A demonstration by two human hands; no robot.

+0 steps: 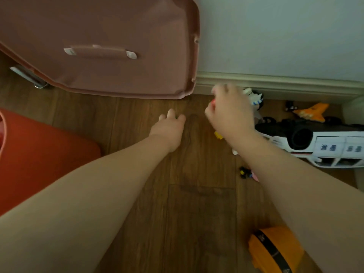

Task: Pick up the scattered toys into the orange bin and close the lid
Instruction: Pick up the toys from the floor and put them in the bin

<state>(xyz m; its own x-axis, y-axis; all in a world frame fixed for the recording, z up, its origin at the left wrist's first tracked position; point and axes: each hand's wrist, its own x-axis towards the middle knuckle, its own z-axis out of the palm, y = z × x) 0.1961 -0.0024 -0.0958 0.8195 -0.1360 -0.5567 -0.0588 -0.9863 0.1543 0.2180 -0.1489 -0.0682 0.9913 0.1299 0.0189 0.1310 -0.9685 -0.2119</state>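
Observation:
The orange bin (39, 154) stands at the left edge with its pinkish lid (110, 36) swung up and open behind it. My left hand (169, 129) reaches over the bare wooden floor, fingers curled, holding nothing that I can see. My right hand (230, 113) is blurred near the skirting board, and a small red thing (212, 102) shows at its fingertips. Behind that hand lies a white toy with blue stripes (255, 98). A yellow brick (218, 134) and a small black and yellow toy (244, 172) lie under my right forearm.
A big white and black toy vehicle (315, 144) lies on its side at the right, with an orange toy plane (311, 112) behind it. An orange and black toy (275, 251) sits at the bottom right. The wall and skirting board (275, 83) run along the back.

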